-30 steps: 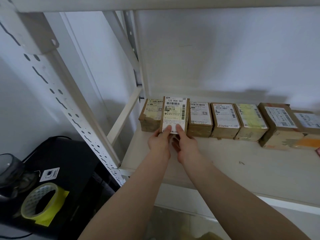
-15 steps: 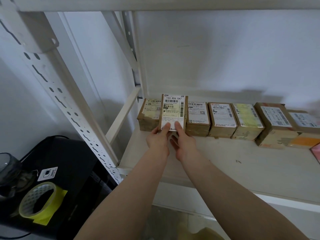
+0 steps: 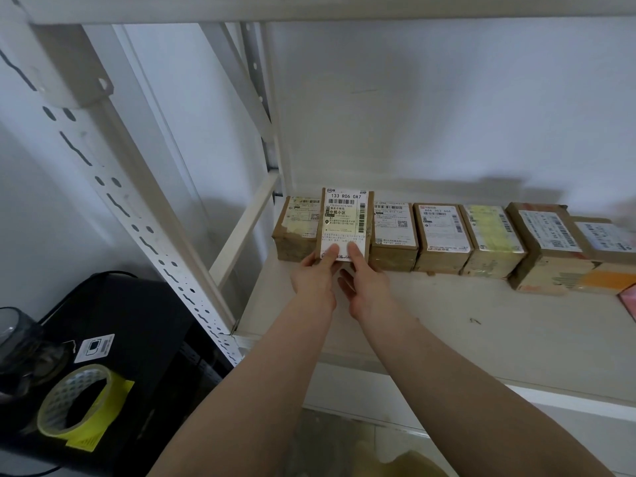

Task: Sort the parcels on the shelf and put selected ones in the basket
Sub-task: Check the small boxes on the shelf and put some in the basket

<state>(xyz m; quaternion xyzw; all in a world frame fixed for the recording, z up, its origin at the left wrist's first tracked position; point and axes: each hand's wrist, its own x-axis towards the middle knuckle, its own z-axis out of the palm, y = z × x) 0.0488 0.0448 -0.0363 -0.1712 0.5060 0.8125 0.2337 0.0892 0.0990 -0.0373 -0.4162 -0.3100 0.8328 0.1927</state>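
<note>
One head cam, worn, looks fwd and down from close range onto shelf [image 3: 447, 325]; parcel row [image 3: 444, 235] at 12 to 2 o'clock.

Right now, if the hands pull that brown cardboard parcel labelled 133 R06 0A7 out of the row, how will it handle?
The brown cardboard parcel labelled 133 R06 0A7 looks rigid and boxy, so it probably won't flop. Small, likely light. Standing tilted, it may tip once released.

A white metal shelf [image 3: 447, 325] carries a row of brown cardboard parcels [image 3: 444, 235] along its far edge, touching side by side, labels facing up.
</note>
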